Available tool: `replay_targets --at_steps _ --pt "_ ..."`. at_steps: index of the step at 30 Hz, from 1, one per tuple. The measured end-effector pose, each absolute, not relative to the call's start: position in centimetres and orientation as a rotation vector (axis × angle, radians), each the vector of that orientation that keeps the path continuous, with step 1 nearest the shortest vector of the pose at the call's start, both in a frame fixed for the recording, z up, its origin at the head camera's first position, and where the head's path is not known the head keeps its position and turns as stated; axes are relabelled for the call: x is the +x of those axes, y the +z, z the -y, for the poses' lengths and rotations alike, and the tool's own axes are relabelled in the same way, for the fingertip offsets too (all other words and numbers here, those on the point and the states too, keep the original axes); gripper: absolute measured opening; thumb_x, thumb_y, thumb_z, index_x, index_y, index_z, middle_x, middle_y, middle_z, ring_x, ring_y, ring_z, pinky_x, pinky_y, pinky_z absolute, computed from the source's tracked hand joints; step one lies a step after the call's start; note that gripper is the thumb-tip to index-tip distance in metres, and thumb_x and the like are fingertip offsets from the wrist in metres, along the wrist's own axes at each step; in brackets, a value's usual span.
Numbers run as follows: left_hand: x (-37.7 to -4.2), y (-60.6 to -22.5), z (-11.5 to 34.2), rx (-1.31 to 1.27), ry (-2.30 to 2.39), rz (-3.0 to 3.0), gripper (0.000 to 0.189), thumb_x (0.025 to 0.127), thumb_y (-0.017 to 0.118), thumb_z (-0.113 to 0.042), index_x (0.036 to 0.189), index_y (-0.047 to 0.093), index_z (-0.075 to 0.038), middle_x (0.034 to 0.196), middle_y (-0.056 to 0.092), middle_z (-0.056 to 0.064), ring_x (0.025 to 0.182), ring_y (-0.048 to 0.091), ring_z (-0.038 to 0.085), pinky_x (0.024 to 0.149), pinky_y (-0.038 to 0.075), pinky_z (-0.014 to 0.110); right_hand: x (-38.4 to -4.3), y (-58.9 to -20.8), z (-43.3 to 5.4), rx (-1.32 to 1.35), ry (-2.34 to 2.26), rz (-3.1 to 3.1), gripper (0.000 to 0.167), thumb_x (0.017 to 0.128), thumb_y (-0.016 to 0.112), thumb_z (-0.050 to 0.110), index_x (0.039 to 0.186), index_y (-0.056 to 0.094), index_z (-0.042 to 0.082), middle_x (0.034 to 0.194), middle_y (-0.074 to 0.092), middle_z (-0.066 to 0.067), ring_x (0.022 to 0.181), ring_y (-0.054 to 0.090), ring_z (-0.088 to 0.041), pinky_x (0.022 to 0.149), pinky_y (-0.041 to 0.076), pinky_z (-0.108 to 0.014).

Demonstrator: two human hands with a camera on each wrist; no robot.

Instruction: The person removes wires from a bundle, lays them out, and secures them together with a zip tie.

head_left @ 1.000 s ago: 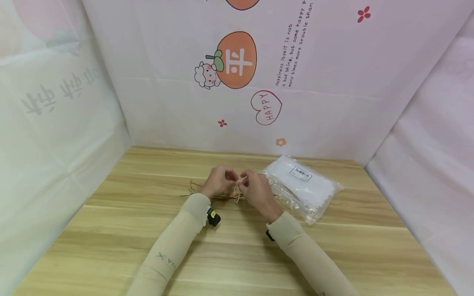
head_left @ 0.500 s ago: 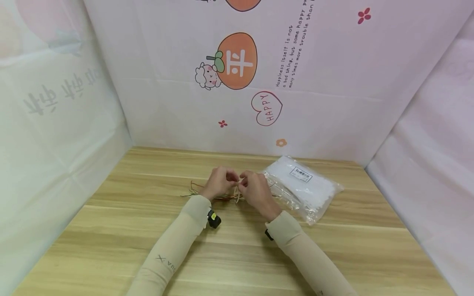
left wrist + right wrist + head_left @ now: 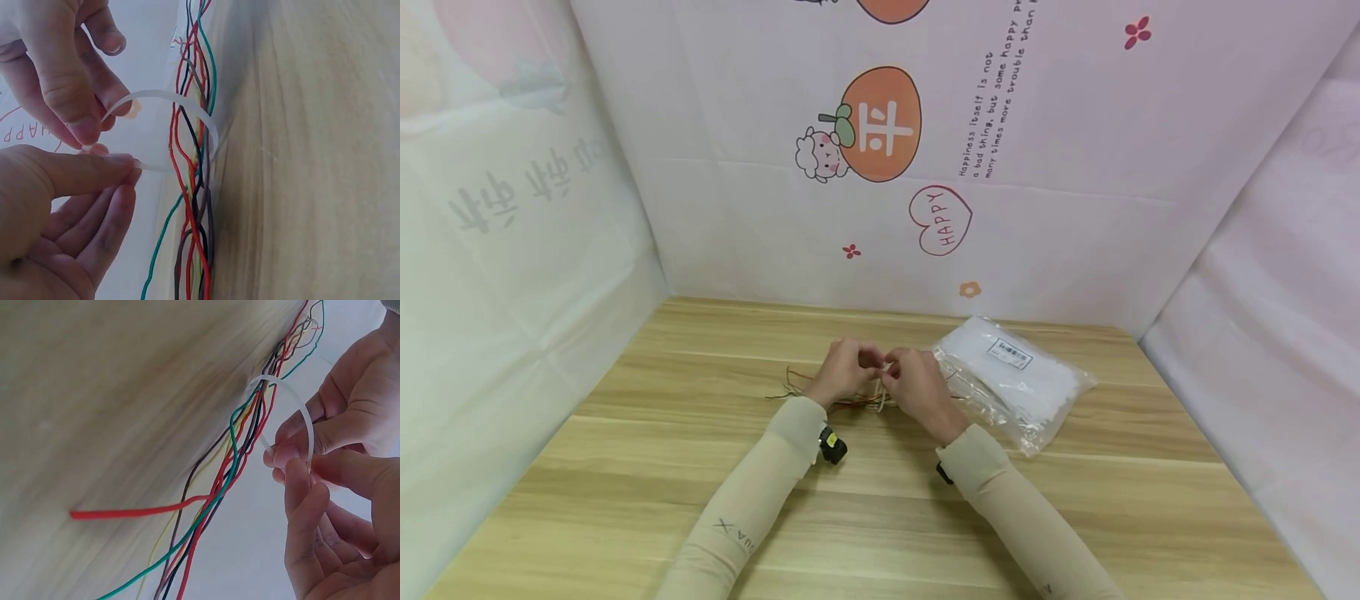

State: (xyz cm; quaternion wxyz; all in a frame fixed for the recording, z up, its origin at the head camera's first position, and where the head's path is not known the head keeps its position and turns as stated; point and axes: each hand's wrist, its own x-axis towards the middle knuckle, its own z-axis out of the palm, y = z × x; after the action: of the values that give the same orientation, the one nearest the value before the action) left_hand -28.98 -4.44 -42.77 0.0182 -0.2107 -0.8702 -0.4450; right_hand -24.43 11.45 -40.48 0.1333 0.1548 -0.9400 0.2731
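A white cable tie (image 3: 203, 115) curves in a wide loop around a loose bundle of thin wires (image 3: 192, 162), coloured red, green, black, brown and yellow. My left hand (image 3: 842, 369) pinches one end of the tie between thumb and fingertips. From the other side, my right hand (image 3: 921, 387) pinches the tie close by, so the fingertips of both hands meet. In the right wrist view the tie (image 3: 306, 422) stands out from the bundle toward the hands. The tie's head is hidden among the fingertips. The wires lie along the wooden table (image 3: 880, 517).
A clear plastic bag (image 3: 1015, 379) with white contents and a barcode label lies right of my right hand. Printed white cloth (image 3: 760, 233) hangs behind the table and along both sides. A thick red wire end (image 3: 125, 514) sticks out sideways from the bundle.
Both hands stay almost in place, with only slight shifts of the fingers at the tie. The wires and the bag keep their positions.
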Motion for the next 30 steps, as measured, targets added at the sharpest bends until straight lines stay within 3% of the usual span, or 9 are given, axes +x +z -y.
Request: replay_targets --at_steps 9,15,22,30 --pt "-28.8 -43.0 4.4 -0.593 -1.608 2.645 0.011 0.095 0.075 0.002 0.105 0.073 -0.003 0.108 0.076 0.014 0.102 0.078 0.029 0.085 0.064 0.033 -24.9 -40.3 -11.9 0.429 0.939 2.815 0.015 0.095 0.077 0.008 0.106 0.076 -0.002 0.088 0.081 -0.012 0.07 0.075 -0.015 0.059 0.057 -0.024" --pt "-28.7 -43.1 4.4 -0.622 -1.644 2.633 0.01 0.095 0.078 -0.005 0.103 0.074 -0.005 0.109 0.076 0.013 0.105 0.078 0.031 0.088 0.064 0.035 -25.1 -39.9 -11.9 0.397 0.895 2.809 0.007 0.098 0.073 0.005 0.097 0.08 0.003 0.092 0.08 -0.011 0.07 0.07 -0.016 0.063 0.057 -0.029" --pt "-28.5 -43.2 4.7 -0.669 -1.754 2.642 0.012 0.099 0.072 -0.012 0.11 0.074 -0.01 0.116 0.075 0.009 0.11 0.075 0.027 0.095 0.061 0.038 -25.5 -40.1 -12.1 0.36 0.752 2.849 0.008 0.101 0.072 0.013 0.1 0.078 0.008 0.097 0.079 -0.008 0.078 0.07 -0.019 0.067 0.057 -0.036" --pt "-27.9 -42.9 4.7 -0.661 -1.875 2.628 0.024 0.098 0.075 -0.01 0.121 0.067 -0.008 0.122 0.071 0.013 0.111 0.074 0.03 0.089 0.063 0.039 -25.8 -40.1 -12.6 0.398 0.672 2.888 0.008 0.101 0.074 0.022 0.095 0.076 0.015 0.093 0.077 -0.002 0.077 0.066 -0.017 0.062 0.052 -0.038"
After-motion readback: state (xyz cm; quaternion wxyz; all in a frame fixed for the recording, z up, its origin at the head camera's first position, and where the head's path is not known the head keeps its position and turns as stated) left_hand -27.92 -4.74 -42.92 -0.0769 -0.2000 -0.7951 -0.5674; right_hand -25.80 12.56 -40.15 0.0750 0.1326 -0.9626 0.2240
